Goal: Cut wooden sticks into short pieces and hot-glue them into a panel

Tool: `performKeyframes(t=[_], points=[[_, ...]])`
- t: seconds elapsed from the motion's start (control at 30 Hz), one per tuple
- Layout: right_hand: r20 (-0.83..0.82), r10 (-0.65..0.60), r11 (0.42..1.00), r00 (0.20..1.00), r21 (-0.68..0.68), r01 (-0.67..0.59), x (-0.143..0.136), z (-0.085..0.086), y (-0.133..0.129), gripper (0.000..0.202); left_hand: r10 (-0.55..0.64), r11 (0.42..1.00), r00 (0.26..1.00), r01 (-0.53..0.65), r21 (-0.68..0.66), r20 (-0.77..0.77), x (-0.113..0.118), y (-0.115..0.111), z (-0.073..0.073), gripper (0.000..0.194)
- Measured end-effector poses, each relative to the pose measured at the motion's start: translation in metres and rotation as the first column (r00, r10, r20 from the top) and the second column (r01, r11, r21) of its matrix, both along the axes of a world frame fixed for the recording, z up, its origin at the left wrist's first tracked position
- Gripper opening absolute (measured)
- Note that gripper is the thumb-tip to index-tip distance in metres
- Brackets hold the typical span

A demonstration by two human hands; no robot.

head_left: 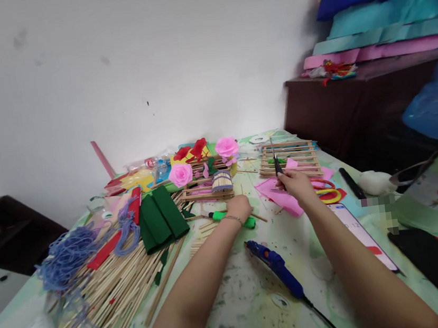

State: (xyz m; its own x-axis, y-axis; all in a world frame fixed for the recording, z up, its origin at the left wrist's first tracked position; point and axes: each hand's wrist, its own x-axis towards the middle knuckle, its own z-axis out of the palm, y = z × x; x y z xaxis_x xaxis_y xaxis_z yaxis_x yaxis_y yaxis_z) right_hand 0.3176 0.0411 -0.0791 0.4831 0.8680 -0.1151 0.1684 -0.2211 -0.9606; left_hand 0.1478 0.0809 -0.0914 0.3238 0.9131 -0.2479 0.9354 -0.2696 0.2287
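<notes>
1. One bare right hand (295, 181) is clamped on a slim, dark-handled metal tool (277, 165), held above a pink paper sheet (294, 207).
2. The bare left hand (239, 208) is near a small panel of pale sticks with purple edging (221, 182); its fingers are hidden, so its grip cannot be told.
3. Nearer the camera, a blue glue gun (276, 267) lies on the green-and-white patterned table (236, 300).

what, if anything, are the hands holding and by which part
Right hand: a slim black tool with a thin metal tip, by its black end. Left hand: cannot tell.
</notes>
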Motion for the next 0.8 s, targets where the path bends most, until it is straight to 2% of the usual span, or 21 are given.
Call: performKeyframes(t=[0.1,0.2,0.3,0.43,0.47,0.53,0.6,0.63,0.7,0.73,0.8], points=[[-0.037,-0.022,0.997,0.999,0.069,0.025,-0.001,0.006,-0.004,0.029,0.011,1.0,0.999,-0.011,0.003,0.035,-0.006,0.006,-0.007,0.025],[-0.089,-0.054,0.982,0.995,0.173,0.069,-0.003,0.017,-0.012,0.022,0.015,0.999,0.99,-0.019,0.026,0.143,-0.017,0.008,-0.005,0.018],[-0.185,-0.04,0.95,0.982,0.296,0.094,-0.007,0.036,-0.024,0.026,0.001,0.997,0.952,-0.026,0.078,0.307,-0.034,-0.003,0.01,0.016],[-0.296,0.097,0.898,0.95,0.437,0.044,-0.017,0.061,-0.048,0.029,-0.038,0.992,0.854,-0.031,0.123,0.52,-0.061,-0.033,0.037,0.015],[-0.313,0.148,0.886,0.938,0.463,0.015,-0.021,0.066,-0.055,0.03,-0.048,0.992,0.795,-0.031,0.119,0.605,-0.068,-0.042,0.043,0.016],[-0.333,0.256,0.864,0.908,0.5,-0.06,-0.031,0.072,-0.068,0.03,-0.054,0.997,0.511,-0.012,0.07,0.858,-0.079,-0.057,0.051,0.02],[-0.335,0.354,0.845,0.873,0.515,-0.144,-0.043,0.074,-0.081,0.029,-0.05,0.999,0.215,0.02,0.047,0.975,-0.086,-0.07,0.055,0.027],[-0.339,0.404,0.832,0.849,0.522,-0.188,-0.049,0.073,-0.087,0.028,-0.046,0.998,0.122,0.036,0.042,0.992,-0.088,-0.075,0.057,0.028],[-0.353,0.507,0.794,0.787,0.546,-0.267,-0.062,0.071,-0.099,0.026,-0.018,0.995,0.018,0.093,0.017,1.0,-0.089,-0.086,0.059,0.029],[-0.36,0.553,0.772,0.751,0.561,-0.299,-0.068,0.069,-0.105,0.024,0.005,0.992,-0.006,0.127,-0.004,1.0,-0.089,-0.091,0.059,0.03],[-0.369,0.606,0.742,0.704,0.581,-0.334,-0.078,0.066,-0.114,0.022,0.035,0.986,-0.004,0.166,-0.034,0.999,-0.088,-0.1,0.06,0.033]])
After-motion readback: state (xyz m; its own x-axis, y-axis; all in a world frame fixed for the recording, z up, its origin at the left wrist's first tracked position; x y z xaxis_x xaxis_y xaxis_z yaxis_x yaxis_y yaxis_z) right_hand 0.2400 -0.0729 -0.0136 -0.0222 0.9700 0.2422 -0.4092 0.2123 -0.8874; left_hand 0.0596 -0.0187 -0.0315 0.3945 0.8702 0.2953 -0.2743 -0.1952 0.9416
